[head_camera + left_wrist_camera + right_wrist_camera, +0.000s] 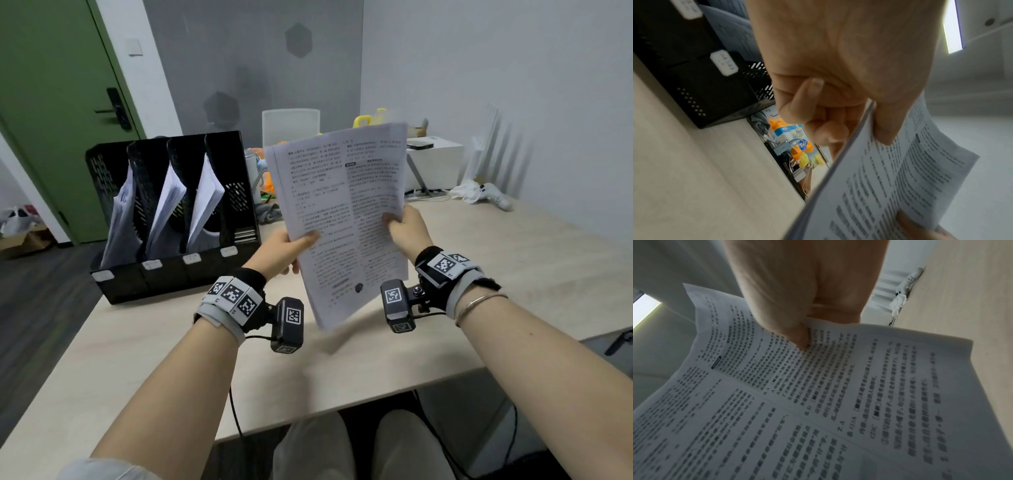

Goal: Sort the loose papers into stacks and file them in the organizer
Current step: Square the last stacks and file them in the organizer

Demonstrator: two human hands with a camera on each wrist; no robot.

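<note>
Printed white paper stack [346, 219] held above pale wooden counter [171, 342], left hand [284, 251] and right hand [406, 229] each pinching an edge; black four-slot organizer [171, 219] left.

Stack of papers [346, 219]: thin matt white paper, printed black text. Organizer [239, 178]: black perforated plastic, slight sheen. Table [342, 370]: pale wood-look top, smooth, matt. Wrist straps [236, 301]: black and grey cloth.

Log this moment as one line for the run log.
both hands hold paper stack above table | left hand left edge | right hand right edge | organizer: three slots filled, rightmost empty
</note>
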